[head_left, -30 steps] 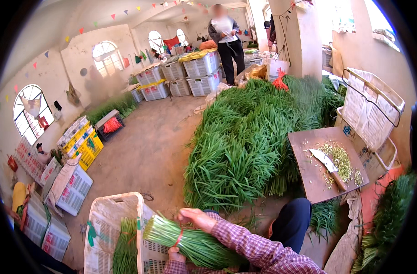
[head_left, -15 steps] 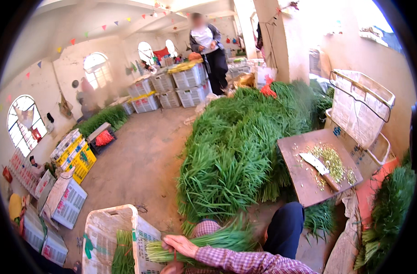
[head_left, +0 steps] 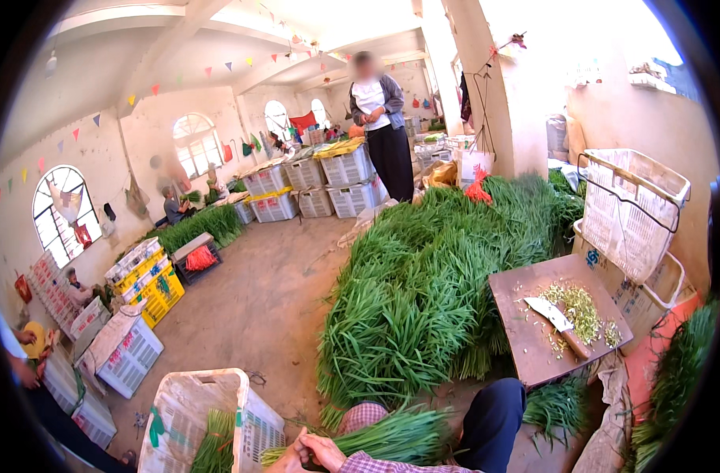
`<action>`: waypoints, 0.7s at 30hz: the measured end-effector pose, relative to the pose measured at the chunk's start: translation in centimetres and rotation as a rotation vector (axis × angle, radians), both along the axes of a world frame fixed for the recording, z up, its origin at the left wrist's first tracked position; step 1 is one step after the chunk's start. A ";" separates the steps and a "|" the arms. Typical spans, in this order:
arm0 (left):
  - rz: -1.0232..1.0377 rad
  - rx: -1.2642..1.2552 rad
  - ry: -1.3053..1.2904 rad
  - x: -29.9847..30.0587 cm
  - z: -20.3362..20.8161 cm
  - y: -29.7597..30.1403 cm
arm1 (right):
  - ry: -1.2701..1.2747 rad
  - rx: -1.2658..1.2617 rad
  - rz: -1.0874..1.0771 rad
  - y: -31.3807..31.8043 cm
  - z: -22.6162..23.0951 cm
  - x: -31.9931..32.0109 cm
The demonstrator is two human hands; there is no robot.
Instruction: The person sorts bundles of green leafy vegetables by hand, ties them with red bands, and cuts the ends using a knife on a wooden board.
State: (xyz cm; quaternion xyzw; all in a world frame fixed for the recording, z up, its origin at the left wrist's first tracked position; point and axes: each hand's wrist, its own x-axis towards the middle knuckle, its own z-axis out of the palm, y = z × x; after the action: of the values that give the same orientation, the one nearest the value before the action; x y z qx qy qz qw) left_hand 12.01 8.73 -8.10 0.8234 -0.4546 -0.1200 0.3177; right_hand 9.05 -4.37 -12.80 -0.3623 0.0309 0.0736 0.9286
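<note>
One chive bundle (head_left: 407, 435) is positioned just right of one white crate (head_left: 261, 427), leaves pointing away from it. At its pale stem end the left hand (head_left: 287, 457) and the right hand (head_left: 323, 451) are brought together, fingers touching; whether either is clamped on the stems cannot be told. One other bundle (head_left: 216, 443) is contained in the crate. One knife (head_left: 561, 325) and chopped bits (head_left: 578, 303) are supported by one brown board (head_left: 517, 296), beside one large chive heap (head_left: 407, 292).

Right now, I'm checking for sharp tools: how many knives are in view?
1: the knife on the brown board, right of the leafy green pile. Others may be hidden.
</note>
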 end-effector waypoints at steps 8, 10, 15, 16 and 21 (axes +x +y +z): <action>0.099 0.413 -0.219 -3.2 -0.1 -0.9 | -0.345 -0.624 -0.230 0.8 0.8 -1.6; 0.212 0.345 -0.158 -4.0 -2.1 0.3 | -0.392 -0.743 -0.215 1.1 1.0 -2.7; 0.359 0.183 -0.011 -5.6 -5.1 -0.3 | -0.599 -0.960 -0.280 0.7 0.0 -4.7; 0.353 0.170 0.012 -5.9 -5.4 -0.6 | -0.622 -0.969 -0.279 0.6 0.3 -4.9; 0.317 0.113 0.143 -6.5 -6.6 -2.5 | -0.734 -1.008 -0.281 -0.4 1.0 -6.2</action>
State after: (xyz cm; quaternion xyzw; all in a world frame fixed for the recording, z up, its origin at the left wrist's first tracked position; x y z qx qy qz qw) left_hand 5.51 6.28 -14.67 0.8907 -0.2878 -0.1522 0.3173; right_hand 2.88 -4.77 -11.83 -0.7488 -0.2108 -0.2014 0.5952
